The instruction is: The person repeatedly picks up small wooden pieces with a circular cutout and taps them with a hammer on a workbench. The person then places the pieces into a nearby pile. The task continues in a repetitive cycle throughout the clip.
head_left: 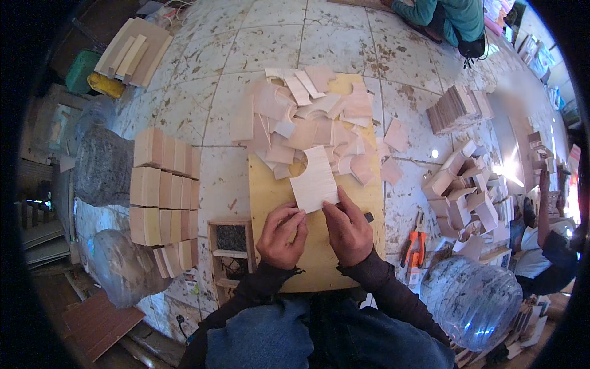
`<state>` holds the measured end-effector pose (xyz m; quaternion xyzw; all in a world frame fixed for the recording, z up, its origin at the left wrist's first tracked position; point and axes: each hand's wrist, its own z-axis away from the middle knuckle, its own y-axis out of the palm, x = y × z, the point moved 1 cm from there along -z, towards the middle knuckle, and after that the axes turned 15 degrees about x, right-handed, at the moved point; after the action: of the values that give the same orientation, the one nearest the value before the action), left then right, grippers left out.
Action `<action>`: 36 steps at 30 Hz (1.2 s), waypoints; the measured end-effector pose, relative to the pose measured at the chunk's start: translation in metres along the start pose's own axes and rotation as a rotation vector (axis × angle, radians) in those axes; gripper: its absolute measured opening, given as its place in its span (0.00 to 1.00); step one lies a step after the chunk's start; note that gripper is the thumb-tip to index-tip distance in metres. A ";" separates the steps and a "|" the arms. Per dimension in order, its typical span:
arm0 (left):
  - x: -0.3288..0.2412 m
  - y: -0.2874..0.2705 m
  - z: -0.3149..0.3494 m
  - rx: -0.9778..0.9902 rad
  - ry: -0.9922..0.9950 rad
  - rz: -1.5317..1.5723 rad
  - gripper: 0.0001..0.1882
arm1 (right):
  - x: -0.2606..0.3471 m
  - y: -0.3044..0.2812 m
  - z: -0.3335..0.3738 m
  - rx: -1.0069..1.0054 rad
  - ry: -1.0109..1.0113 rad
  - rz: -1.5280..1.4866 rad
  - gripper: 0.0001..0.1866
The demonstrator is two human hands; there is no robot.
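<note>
Between my hands is a thin, pale wooden panel [316, 179] with a rounded notch at its upper left corner. My left hand [283, 237] pinches its lower left corner, and my right hand [348, 226] grips the lower right edge with thumb and fingers. The panel is tilted over a yellow board [319, 261] in front of my lap. Beyond it lies a loose heap of similar notched wooden pieces [304, 132], some overlapping. A small dark object [369, 217] pokes out beside my right hand; its kind is unclear.
Stacked wooden blocks [163, 190] stand left, near a wooden box [230, 246] with dark contents. Orange-handled pliers [415, 246], a clear plastic jug [470, 301], assembled wooden pieces [467, 197] and a panel stack [458, 109] are right. Other people [452, 21] sit at the far right.
</note>
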<state>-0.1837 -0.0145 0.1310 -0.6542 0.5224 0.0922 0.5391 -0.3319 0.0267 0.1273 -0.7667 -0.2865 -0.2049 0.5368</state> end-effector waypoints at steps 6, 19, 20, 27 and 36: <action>0.002 0.002 -0.001 -0.014 0.024 0.019 0.12 | -0.008 -0.005 0.001 0.054 -0.039 -0.015 0.18; -0.001 0.010 -0.005 -0.036 0.002 0.025 0.12 | -0.014 -0.024 -0.010 0.183 -0.301 0.430 0.21; 0.000 0.010 -0.004 -0.035 0.021 0.014 0.12 | -0.015 -0.022 -0.009 0.205 -0.322 0.427 0.21; 0.005 0.010 -0.004 0.004 -0.093 0.080 0.11 | -0.023 -0.002 -0.007 0.044 -0.411 0.383 0.14; -0.006 0.012 -0.001 0.020 -0.011 -0.118 0.06 | -0.024 -0.004 -0.011 0.022 -0.410 0.335 0.16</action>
<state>-0.1960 -0.0102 0.1282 -0.6779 0.4810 0.0584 0.5529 -0.3528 0.0118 0.1190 -0.8231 -0.2606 0.0495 0.5021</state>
